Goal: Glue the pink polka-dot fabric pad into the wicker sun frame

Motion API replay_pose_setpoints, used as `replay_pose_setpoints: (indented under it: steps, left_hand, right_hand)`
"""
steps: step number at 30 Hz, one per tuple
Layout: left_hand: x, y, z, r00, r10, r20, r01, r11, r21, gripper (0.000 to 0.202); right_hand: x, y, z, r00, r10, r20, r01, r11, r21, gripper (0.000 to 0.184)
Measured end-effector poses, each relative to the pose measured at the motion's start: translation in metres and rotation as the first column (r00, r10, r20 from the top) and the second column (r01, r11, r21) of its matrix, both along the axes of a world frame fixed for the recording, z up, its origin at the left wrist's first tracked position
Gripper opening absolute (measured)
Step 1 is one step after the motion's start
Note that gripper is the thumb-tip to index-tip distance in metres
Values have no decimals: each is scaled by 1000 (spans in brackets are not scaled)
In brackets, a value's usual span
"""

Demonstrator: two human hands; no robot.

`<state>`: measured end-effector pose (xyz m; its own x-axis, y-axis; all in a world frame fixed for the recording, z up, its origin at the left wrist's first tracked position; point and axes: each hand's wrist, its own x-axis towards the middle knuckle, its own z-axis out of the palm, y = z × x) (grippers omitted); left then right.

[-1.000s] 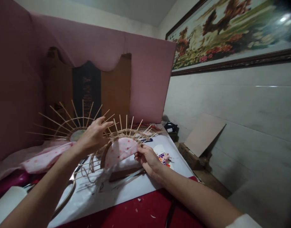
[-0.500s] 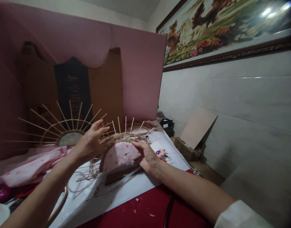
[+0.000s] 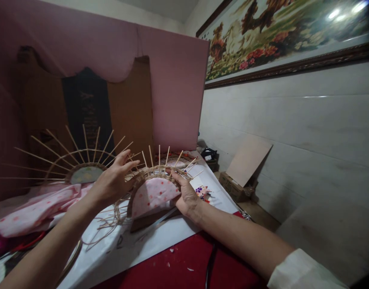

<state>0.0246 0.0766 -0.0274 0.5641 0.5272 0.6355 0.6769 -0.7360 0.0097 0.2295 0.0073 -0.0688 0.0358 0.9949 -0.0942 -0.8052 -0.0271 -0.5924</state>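
Observation:
A half-round wicker frame (image 3: 156,173) with upright sticks stands on the white table sheet (image 3: 160,237), its middle filled by pink dotted fabric (image 3: 153,194). My left hand (image 3: 114,180) rests on the frame's left top, fingers partly spread among the sticks. At the frame's right rim my right hand (image 3: 186,194) grips the woven edge, thumb on top. Loose cane strands (image 3: 108,224) trail off the frame's left end.
A second, larger stick frame (image 3: 79,164) stands behind at the left, above a heap of pink dotted cloth (image 3: 37,208). Pink board and brown cardboard wall the back. A small printed scrap (image 3: 202,192) lies right of the frame. Red cloth (image 3: 178,269) covers the near table edge.
My right hand slid from the fabric's lower right corner up onto the frame's right rim. The view shifted slightly; my left hand stayed on the frame's top.

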Motion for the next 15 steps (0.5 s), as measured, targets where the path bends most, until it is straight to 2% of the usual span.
replay_pose_setpoints:
  steps: [15]
  left_hand:
    - [5, -15, 7, 996, 88, -29, -89, 993, -73, 39]
  right_hand:
    - [-2, -6, 0, 1000, 9, 1, -9, 1000, -10, 28]
